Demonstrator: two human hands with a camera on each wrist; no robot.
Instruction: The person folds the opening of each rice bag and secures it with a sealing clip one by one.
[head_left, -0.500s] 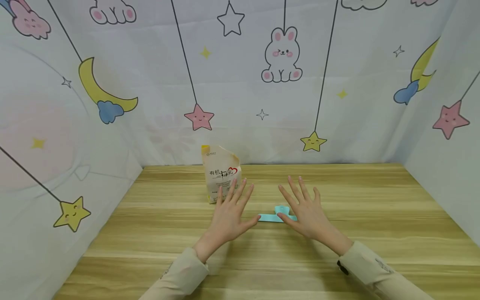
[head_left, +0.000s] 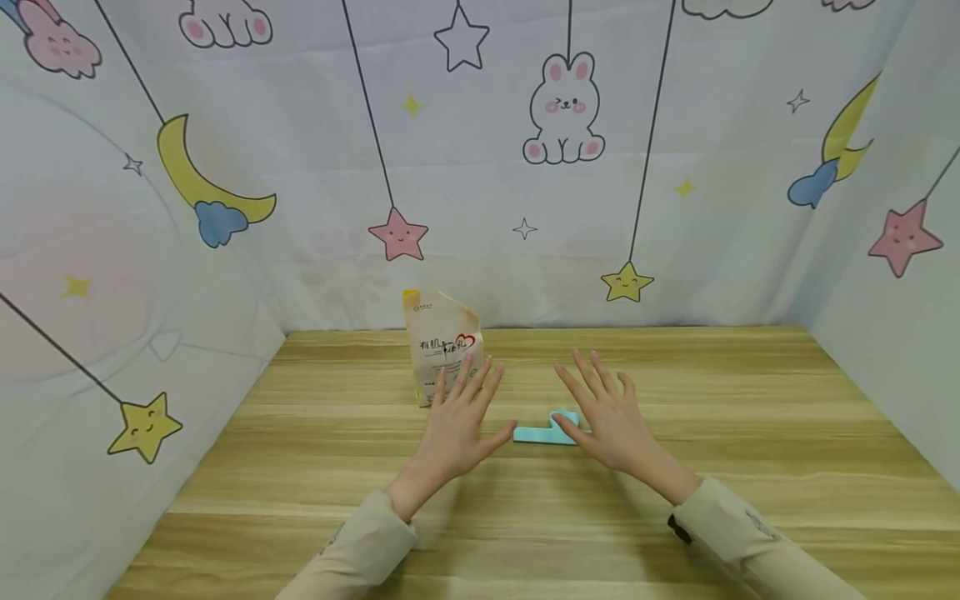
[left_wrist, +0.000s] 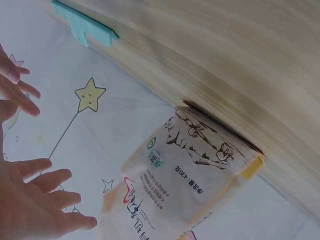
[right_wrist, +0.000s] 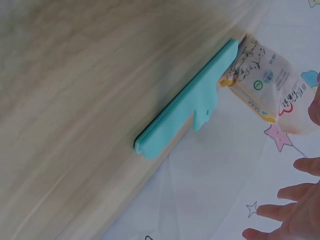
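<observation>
A white paper bag (head_left: 442, 342) with yellow edges and printed characters stands upright on the table. The left hand (head_left: 457, 425) hovers in front of it with fingers spread, holding nothing. To the right of that hand lies a turquoise clip (head_left: 534, 435). The right hand (head_left: 617, 425) is raised with fingers spread, its thumb overlapping the clip in the head view. The right wrist view shows the clip (right_wrist: 182, 112) on the tabletop, apart from the fingers. In the left wrist view the bag (left_wrist: 180, 175) stands apart from the left hand (left_wrist: 37, 200).
The wood-grain table (head_left: 525, 533) reaches back to a white cloth (head_left: 480, 167) printed with stars, moons and rabbits. Cloth also hangs along the left and right sides. Something small and black (head_left: 679, 529) shows at the right sleeve.
Both hands have shifted very slightly to the left in the head view, with their fingers still spread. The bag stands as before.
</observation>
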